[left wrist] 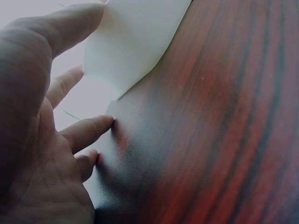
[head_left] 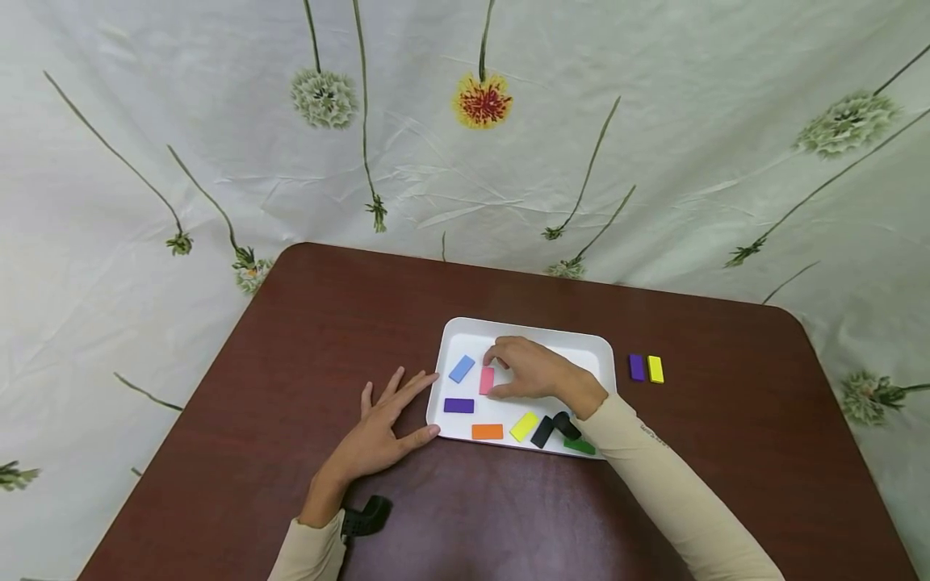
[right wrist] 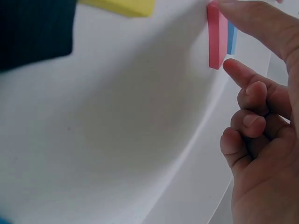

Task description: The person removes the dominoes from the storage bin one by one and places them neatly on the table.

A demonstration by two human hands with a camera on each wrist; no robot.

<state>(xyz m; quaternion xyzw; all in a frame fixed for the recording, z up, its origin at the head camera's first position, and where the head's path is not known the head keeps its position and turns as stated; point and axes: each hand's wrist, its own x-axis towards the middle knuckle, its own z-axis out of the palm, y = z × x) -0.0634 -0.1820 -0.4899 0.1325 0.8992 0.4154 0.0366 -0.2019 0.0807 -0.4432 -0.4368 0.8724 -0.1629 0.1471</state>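
Pinched pink block (head_left: 487,380) below frame centre in right hand (head_left: 533,369), spread empty left hand (head_left: 378,436) at tray (head_left: 581,353) edge, and risked jogging blue block (head_left: 461,369) by slipping.

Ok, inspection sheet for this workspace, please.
Surface: red-brown table
Job's things: white tray holding pink block, blue block, purple block, orange block, yellow block, black block, partly hidden green block; second purple block, second yellow block lie to its right
Clutter: nothing seen
Hands: left hand spread, touching the tray's left edge; right hand curled around the pink block's ends
Cables: nothing seen
Surroundings: flower-patterned cloth behind the table
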